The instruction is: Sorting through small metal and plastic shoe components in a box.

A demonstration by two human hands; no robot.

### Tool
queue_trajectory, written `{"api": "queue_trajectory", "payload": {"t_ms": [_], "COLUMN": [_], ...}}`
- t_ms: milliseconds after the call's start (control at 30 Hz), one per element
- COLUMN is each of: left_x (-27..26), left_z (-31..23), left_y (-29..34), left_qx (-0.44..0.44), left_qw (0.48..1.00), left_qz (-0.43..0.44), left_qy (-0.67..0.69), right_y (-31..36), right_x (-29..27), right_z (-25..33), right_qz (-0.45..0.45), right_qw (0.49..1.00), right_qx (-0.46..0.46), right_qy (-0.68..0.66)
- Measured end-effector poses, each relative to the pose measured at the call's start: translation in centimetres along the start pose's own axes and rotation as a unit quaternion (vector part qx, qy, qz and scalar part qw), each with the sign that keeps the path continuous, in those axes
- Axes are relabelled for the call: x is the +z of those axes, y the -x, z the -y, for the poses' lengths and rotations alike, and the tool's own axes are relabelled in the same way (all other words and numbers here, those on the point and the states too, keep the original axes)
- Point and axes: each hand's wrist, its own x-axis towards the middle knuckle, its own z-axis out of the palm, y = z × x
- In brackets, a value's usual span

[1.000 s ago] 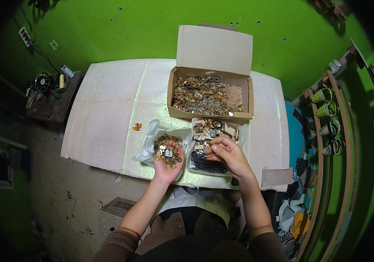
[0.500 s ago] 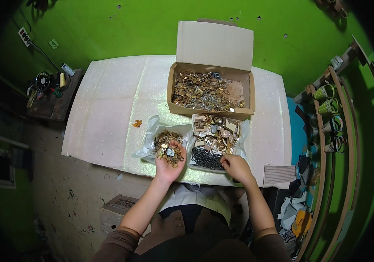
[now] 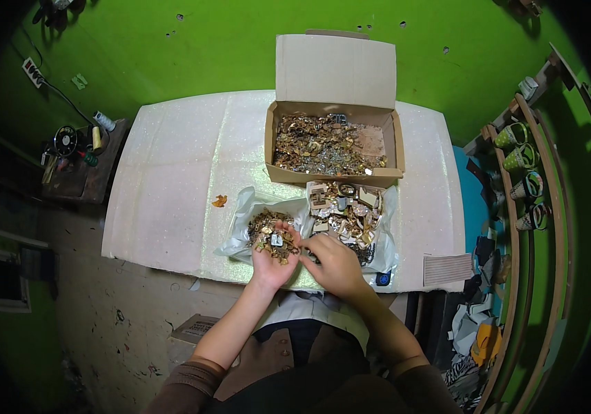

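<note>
My left hand (image 3: 271,271) is turned palm up and cupped under a small heap of gold and silver metal buckles (image 3: 277,241). It sits at the front of a white plastic-lined container (image 3: 243,224) of similar small gold pieces. Close beside its fingertips is my right hand (image 3: 340,268), back upward, with thumb and fingers drawn together; what they pinch, if anything, is too small to make out. Beyond the right hand stands a second lined container holding larger buckles and ornaments (image 3: 346,214). Black pieces (image 3: 364,254) at its near end are mostly covered by that hand.
An open cardboard box (image 3: 323,175) full of metal pieces stands behind the containers on the pale table (image 3: 164,179). Gold bits (image 3: 219,201) lie at left, a ribbed sheet (image 3: 447,270) at right. A wooden rack (image 3: 557,200) with sandals (image 3: 520,160) stands farther right.
My right hand has moved left from the black pieces to beside my left palm. The left hand still holds its heap of buckles. The view has shifted slightly.
</note>
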Motion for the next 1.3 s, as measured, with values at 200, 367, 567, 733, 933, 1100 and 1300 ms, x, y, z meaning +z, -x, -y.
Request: {"api": "queue_trajectory", "payload": {"t_ms": [200,367,567,733,933,1100,1300], "left_x": [0.4,-0.1,0.4,0.8,1.3,1.9,1.3], "left_z": [-1.1,-2.4,-3.0,-3.4,-4.3,-4.1,-4.1], "left_y": [-0.6,-0.8,-1.2,-1.7,-2.0,-2.3,-2.3], "left_qx": [0.0,-0.007,-0.007,-0.01,-0.038,-0.042,-0.039], "left_qw": [0.999,0.999,0.999,0.997,0.998,0.994,0.995], "left_qz": [-0.037,-0.036,-0.047,-0.06,-0.054,-0.089,-0.08], "left_qy": [0.032,-0.002,-0.014,-0.053,0.016,0.047,0.046], "right_y": [-1.7,-3.4,-5.3,-6.7,-6.5,-4.0,-0.6], "right_x": [1.5,1.2,1.4,0.6,-2.2,-3.9,-2.4], "right_z": [-0.1,1.3,2.2,2.5,0.9,-2.8,-5.5], "right_qz": [0.029,0.031,0.08,0.097,0.094,0.03,0.138], "right_qw": [0.995,0.998,0.989,0.959,0.882,0.888,0.963], "right_qx": [-0.056,-0.056,-0.037,0.003,0.132,0.208,0.22], "right_qy": [0.073,-0.017,-0.116,-0.265,-0.441,-0.408,-0.075]}}
